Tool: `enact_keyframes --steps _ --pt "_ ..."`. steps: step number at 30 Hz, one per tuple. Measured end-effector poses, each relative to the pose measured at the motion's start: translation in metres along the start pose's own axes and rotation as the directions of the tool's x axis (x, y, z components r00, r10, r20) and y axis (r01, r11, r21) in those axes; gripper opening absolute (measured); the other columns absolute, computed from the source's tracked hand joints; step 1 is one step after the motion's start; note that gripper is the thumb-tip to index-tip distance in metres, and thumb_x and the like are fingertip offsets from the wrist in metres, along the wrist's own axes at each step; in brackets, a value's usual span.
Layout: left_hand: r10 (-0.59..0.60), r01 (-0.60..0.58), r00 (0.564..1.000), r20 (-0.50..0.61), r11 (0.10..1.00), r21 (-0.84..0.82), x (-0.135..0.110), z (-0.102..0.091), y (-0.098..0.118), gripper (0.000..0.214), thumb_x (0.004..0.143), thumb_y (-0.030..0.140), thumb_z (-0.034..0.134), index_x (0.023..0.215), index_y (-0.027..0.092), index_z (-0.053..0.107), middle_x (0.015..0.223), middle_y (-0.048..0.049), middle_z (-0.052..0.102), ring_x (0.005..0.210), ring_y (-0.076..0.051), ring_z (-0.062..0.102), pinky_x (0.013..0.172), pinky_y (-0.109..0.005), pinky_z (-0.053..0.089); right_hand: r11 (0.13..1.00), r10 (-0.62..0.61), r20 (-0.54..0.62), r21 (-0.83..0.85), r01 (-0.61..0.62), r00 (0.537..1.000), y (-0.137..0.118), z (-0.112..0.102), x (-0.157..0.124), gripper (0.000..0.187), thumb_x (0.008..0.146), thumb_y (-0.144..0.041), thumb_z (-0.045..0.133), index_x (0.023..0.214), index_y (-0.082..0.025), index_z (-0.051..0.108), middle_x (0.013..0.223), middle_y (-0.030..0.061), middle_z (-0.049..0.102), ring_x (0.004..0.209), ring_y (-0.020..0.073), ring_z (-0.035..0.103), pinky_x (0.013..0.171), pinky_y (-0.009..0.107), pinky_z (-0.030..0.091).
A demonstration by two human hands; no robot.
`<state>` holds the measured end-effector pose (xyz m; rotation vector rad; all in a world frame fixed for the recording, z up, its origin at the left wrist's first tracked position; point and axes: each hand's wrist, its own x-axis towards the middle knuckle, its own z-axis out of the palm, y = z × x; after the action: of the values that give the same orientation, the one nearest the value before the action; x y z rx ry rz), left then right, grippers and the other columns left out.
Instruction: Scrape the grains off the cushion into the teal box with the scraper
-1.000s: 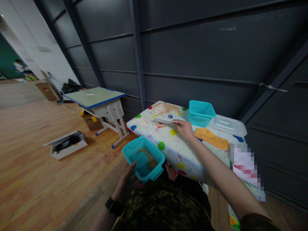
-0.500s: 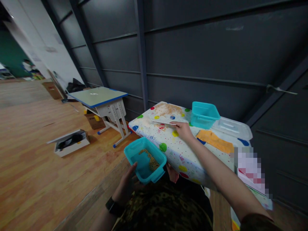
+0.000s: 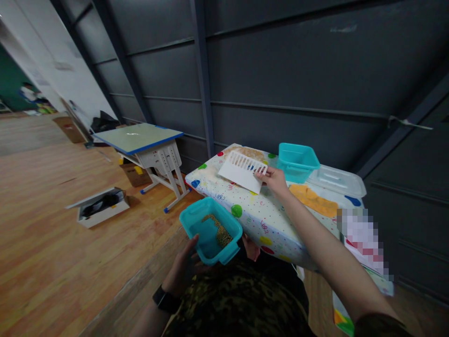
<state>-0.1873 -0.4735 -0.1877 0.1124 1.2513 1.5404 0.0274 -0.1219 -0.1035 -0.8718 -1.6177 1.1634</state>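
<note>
My left hand (image 3: 185, 264) is closed on the near-left side of a teal plastic tub (image 3: 192, 217), its thumb over the rim. Small yellowish beans (image 3: 221, 235) lie along the right part of the tub's floor. My right hand (image 3: 272, 180) pinches the right end of a flat white slotted scraper (image 3: 240, 173), tilted over the table. Behind the scraper, pale grains (image 3: 254, 153) are spread on the dotted tablecloth (image 3: 210, 185), partly hidden by it.
A second teal tub (image 3: 298, 164) stands at the table's back right, beside a clear lid (image 3: 338, 181) and an orange cloth (image 3: 314, 200). A dark panelled wall (image 3: 280, 70) rises behind. To the left stand a desk (image 3: 140, 135) and an open white box (image 3: 103, 208) on the floor.
My right hand has turned the scraper from nearly edge-on to showing its broad slotted face. The left hand still holds the tub in about the same place.
</note>
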Motion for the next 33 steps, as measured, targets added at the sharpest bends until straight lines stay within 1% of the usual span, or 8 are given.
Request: enact_keyframes --steps 3,9,16,19,21,26,30,33 --pt "0.048 -0.049 0.998 0.041 0.999 0.009 0.002 -0.004 -0.003 0.081 0.091 0.042 0.097 0.163 0.018 0.069 0.124 -0.0181 0.09 0.107 -0.037 0.089 0.089 -0.048 0.077 0.988 0.127 0.029 0.088 -0.129 0.992 0.0 0.007 -0.005 0.045 0.061 -0.047 0.102 0.092 -0.018 0.087 0.095 0.0105 0.088 0.081 0.0275 0.077 0.066 0.035 0.059" --pt "-0.01 0.011 1.0 -0.009 0.999 0.046 0.007 -0.003 -0.004 0.076 0.1 0.043 0.086 0.168 0.019 0.062 0.139 -0.021 0.087 0.111 -0.037 0.09 0.088 -0.05 0.078 0.956 0.274 -0.091 0.135 -0.26 0.958 0.006 0.02 -0.007 0.023 0.064 -0.028 0.094 0.082 -0.019 0.084 0.087 0.0072 0.088 0.076 0.0245 0.077 0.066 0.032 0.058" --pt "-0.005 0.005 1.0 -0.008 0.999 0.039 0.004 0.001 -0.002 0.067 0.101 0.04 0.086 0.162 0.02 0.066 0.126 -0.0148 0.09 0.1 -0.033 0.091 0.086 -0.047 0.078 0.955 0.285 -0.207 0.143 -0.259 0.936 0.011 0.009 0.004 0.02 0.068 -0.021 0.093 0.084 -0.019 0.082 0.09 0.0071 0.089 0.081 0.0257 0.081 0.074 0.036 0.065" --pt "-0.038 0.039 0.998 -0.059 0.999 0.023 0.0 0.007 0.002 0.08 0.099 0.043 0.089 0.17 0.021 0.058 0.123 -0.015 0.09 0.107 -0.036 0.091 0.087 -0.05 0.078 0.951 0.281 -0.2 0.192 -0.244 0.938 0.009 0.008 0.004 0.023 0.071 -0.022 0.095 0.09 -0.02 0.082 0.093 0.0076 0.089 0.085 0.027 0.083 0.076 0.038 0.069" --pt "-0.033 0.033 0.998 -0.056 0.999 0.009 -0.003 0.01 0.003 0.084 0.095 0.045 0.093 0.169 0.022 0.059 0.122 -0.0148 0.091 0.112 -0.038 0.09 0.087 -0.049 0.078 0.941 0.277 -0.169 0.246 -0.232 0.946 0.008 0.014 0.003 0.026 0.072 -0.025 0.098 0.093 -0.021 0.082 0.094 0.007 0.089 0.086 0.0264 0.083 0.076 0.038 0.071" --pt "0.002 -0.002 1.0 0.01 1.0 0.023 -0.007 0.01 0.004 0.063 0.098 0.05 0.09 0.15 0.018 0.073 0.125 -0.0176 0.091 0.117 -0.039 0.089 0.092 -0.051 0.078 0.934 0.265 -0.073 0.266 -0.237 0.961 0.006 0.041 -0.004 0.034 0.068 -0.032 0.102 0.093 -0.021 0.082 0.084 0.0039 0.087 0.071 0.0215 0.078 0.066 0.032 0.068" --pt "-0.005 0.005 1.0 0.002 0.999 0.034 -0.002 0.004 -0.001 0.076 0.099 0.043 0.088 0.164 0.015 0.061 0.126 -0.0193 0.091 0.105 -0.036 0.09 0.091 -0.05 0.077 0.946 0.274 -0.091 0.204 -0.252 0.957 0.008 0.043 -0.006 0.029 0.067 -0.03 0.099 0.087 -0.021 0.081 0.078 0.0031 0.084 0.065 0.0213 0.076 0.062 0.032 0.065" --pt "-0.004 0.004 1.0 0.001 1.0 0.012 0.001 0.001 -0.003 0.078 0.102 0.034 0.083 0.172 0.02 0.053 0.123 -0.0137 0.091 0.093 -0.032 0.091 0.088 -0.049 0.077 0.948 0.287 -0.158 0.192 -0.256 0.945 0.009 0.03 -0.003 0.023 0.068 -0.026 0.093 0.087 -0.021 0.081 0.081 0.0044 0.086 0.07 0.0242 0.079 0.064 0.034 0.066"
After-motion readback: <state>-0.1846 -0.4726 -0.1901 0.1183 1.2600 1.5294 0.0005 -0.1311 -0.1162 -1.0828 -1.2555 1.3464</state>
